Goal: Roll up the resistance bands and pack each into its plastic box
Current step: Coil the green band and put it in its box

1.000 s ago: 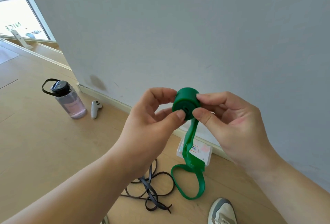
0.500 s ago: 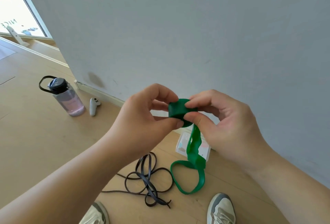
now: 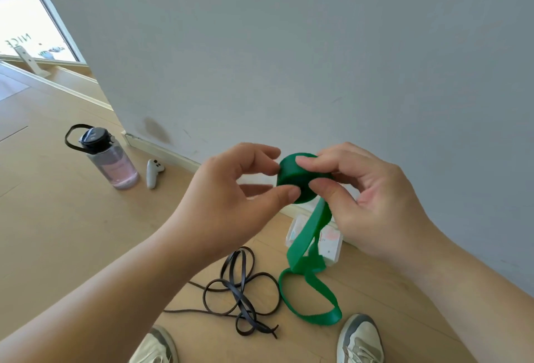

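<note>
A green resistance band [image 3: 294,179] is partly wound into a thick roll held in the air in front of the wall. My left hand [image 3: 231,203] pinches the roll's left side between thumb and fingers. My right hand [image 3: 361,189] pinches its right side, thumb below and fingers on top. The band's loose tail hangs down and ends in a loop on the floor. A clear plastic box [image 3: 332,247] lies on the floor by the wall, partly hidden behind the tail. A black band [image 3: 239,290] lies tangled on the floor to the left of the green loop.
A water bottle [image 3: 112,160] with a black lid stands at the left on the wooden floor, a white controller [image 3: 153,173] beside it. The grey wall [image 3: 289,59] rises close ahead. Two shoes [image 3: 359,339] show at the bottom edge.
Both hands have turned the green roll, so its flat side now faces left and down. More of the tail is wound on. The view has shifted slightly.
</note>
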The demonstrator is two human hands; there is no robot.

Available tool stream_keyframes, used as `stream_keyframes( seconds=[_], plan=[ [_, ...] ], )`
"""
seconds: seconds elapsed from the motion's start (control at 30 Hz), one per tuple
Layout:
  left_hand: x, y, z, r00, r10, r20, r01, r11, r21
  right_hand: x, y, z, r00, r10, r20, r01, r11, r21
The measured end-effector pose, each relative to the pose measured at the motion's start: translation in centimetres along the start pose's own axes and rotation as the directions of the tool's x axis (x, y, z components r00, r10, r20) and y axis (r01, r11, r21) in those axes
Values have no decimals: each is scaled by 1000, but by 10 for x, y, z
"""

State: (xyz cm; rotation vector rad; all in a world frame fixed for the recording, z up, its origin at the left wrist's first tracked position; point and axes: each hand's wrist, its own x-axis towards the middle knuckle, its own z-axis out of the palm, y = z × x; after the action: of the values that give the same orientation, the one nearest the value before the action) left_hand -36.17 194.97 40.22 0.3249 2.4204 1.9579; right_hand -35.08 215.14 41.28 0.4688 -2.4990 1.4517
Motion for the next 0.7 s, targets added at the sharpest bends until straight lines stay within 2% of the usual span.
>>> stream_keyframes(
  seconds=[0.1, 0.2, 0.27, 0.37, 0.47, 0.57, 0.7],
  plan=[
    [-1, 2, -2, 993, 110, 50, -116, 980, 162, 0, 0, 0, 993, -84, 80, 95, 985, -145],
    [1, 5, -5, 986, 102, 131, -130, 965, 229, -2, -1, -2, 986, -131, 100, 147, 973, -178],
    [2, 5, -7, 984, 87, 152, -121, 965, 232, -3, -3, -3, 991, -115, 66, 124, 980, -155],
    [1, 7, -7, 985, 80, 155, -112, 972, 207, -7, -6, -3, 1000, 12, -17, -13, 999, -52],
    [2, 6, -9, 988, 58, 141, -75, 990, 116, -6, -9, -3, 991, 118, -62, -113, 991, 79],
    [3, 5, -10, 994, 15, 112, -8, 998, -60, -2, -11, -4, 979, 195, -54, -172, 942, 287],
    [3, 3, -10, 997, -20, 74, 43, 943, -329, 2, -9, -4, 969, 247, -26, -205, 855, 477]
  ],
)
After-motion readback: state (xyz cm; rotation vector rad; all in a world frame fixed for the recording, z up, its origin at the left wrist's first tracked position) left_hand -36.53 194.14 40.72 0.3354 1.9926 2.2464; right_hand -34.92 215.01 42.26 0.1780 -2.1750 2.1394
